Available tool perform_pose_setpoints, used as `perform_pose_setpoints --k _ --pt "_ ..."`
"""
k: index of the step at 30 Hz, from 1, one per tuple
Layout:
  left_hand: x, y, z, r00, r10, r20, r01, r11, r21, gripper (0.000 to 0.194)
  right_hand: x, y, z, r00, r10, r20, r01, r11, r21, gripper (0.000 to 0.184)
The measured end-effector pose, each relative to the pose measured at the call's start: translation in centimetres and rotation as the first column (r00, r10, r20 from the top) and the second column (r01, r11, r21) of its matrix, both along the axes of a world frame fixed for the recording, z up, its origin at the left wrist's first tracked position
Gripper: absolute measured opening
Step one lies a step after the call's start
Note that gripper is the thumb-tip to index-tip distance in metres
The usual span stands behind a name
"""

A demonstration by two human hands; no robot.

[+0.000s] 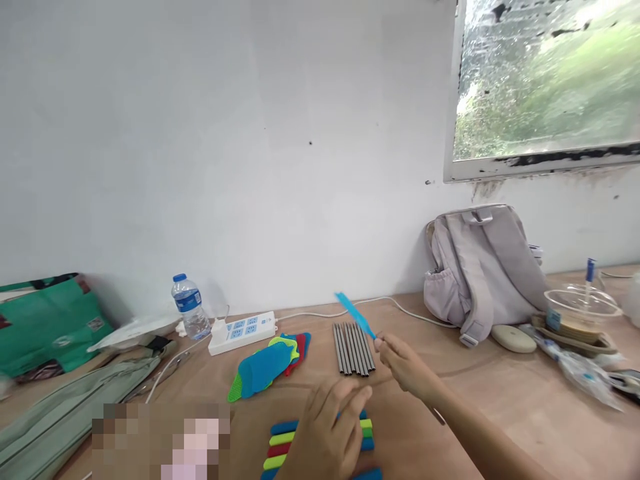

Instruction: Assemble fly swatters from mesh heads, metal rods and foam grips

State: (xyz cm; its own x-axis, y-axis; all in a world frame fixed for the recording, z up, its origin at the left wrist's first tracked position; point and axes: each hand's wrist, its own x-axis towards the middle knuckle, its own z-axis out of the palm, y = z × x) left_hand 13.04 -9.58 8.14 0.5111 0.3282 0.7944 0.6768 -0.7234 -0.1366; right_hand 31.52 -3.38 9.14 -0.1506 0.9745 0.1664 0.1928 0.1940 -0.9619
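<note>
My right hand (400, 360) pinches the narrow end of a blue fly swatter head (356, 313), which is raised edge-on and tilted up to the left. Below it lies a row of metal rods (353, 350), side by side. My left hand (333, 427) is open, palm down with fingers bent and apart, over a stack of coloured handles (281, 450) in blue, yellow-green, red and green. It hides the middle of them; whether it touches one, I cannot tell. Left of the rods, more swatter heads (265, 370) in blue, green, yellow and red lie in a loose pile.
A white power strip (243, 333) and a water bottle (190, 307) stand near the wall. At left are a green bag (55, 327) and a grey-green cloth item (75, 413). A backpack (485, 273) and a plastic cup (580, 310) stand at right. The bottom left is pixelated.
</note>
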Motion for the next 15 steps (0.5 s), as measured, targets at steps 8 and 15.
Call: perform_pose_setpoints --k 8,15 --pt "0.6 1.4 1.5 0.960 0.280 0.009 -0.272 0.922 0.274 0.024 -1.7 -4.2 1.8 0.738 -0.112 0.665 -0.260 0.863 0.433 0.022" --pt "-2.0 1.8 4.5 0.962 0.152 -0.225 -0.102 0.970 0.220 0.027 -1.7 -3.6 1.4 0.556 -0.271 0.786 -0.528 0.615 0.586 0.018"
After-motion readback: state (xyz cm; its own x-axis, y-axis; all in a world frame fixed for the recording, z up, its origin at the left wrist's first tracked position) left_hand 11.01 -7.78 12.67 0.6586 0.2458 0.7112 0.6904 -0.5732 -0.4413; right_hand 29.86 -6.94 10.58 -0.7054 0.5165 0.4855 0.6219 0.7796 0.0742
